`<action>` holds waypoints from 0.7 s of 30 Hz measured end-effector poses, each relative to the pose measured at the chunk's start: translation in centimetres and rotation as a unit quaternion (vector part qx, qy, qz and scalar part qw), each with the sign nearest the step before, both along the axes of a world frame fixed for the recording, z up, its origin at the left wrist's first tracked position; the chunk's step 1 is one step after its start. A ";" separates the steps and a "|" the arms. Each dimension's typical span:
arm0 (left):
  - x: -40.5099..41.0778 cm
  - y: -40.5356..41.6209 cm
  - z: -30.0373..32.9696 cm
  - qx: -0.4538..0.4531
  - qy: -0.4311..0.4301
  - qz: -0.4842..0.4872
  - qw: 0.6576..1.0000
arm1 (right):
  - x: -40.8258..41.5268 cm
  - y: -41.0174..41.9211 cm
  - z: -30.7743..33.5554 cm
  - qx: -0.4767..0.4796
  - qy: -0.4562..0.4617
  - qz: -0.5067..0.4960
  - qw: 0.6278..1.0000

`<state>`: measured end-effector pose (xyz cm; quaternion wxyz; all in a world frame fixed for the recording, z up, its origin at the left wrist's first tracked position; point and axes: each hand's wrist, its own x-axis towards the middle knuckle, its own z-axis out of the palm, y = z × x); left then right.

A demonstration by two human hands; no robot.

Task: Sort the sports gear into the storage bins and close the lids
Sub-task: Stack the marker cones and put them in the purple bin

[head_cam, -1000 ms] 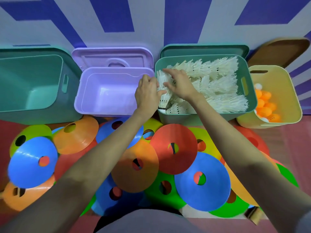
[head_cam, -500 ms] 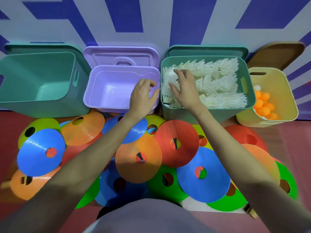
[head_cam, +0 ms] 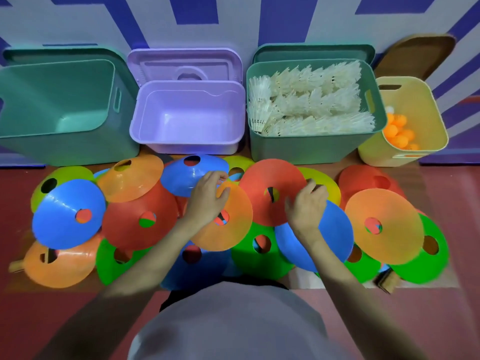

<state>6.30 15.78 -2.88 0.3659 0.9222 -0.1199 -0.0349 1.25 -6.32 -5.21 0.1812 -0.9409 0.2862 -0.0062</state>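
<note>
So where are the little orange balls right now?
In the head view they sit far right, inside the yellow bin: the orange balls lie heaped at its bottom, just right of the green bin of shuttlecocks.

No text, label, brand, number or sign can be read anywhere in the view: the bins, lids, cones and wall bear only plain colours and stripes

- Four open bins stand in a row against the wall point(head_cam: 233, 19): a large bin point(head_cam: 65, 144) at far left, a smaller bin point(head_cam: 187, 146) next, the shuttlecock bin point(head_cam: 311, 149), then the ball bin point(head_cam: 428, 113) at far right.
- Shuttlecocks point(head_cam: 311, 107) fill the third bin; balls point(head_cam: 397, 133) lie in the fourth.
- A lid leans behind each bin.
- Overlapping disc cones point(head_cam: 145, 216) cover the floor point(head_cam: 15, 193) before the bins.
- Both hands, the left hand point(head_cam: 207, 198) and the right hand point(head_cam: 306, 206), rest over the middle cones.
</note>
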 end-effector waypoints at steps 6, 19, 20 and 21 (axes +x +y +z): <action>-2.1 -1.3 -0.6 -0.006 0.013 -0.022 1.000 | -1.3 -1.0 -1.6 0.184 -0.012 -0.035 0.982; -2.5 -4.5 -0.5 -0.175 0.211 0.094 0.957 | -5.1 -2.7 2.5 0.250 -0.318 -0.096 0.909; -2.5 -5.0 -0.3 -0.197 0.227 0.094 0.949 | -5.4 -2.9 2.4 0.270 -0.316 -0.085 0.905; -2.5 -5.5 0.1 -0.220 0.241 0.090 0.941 | -5.7 -3.1 2.2 0.291 -0.308 -0.073 0.903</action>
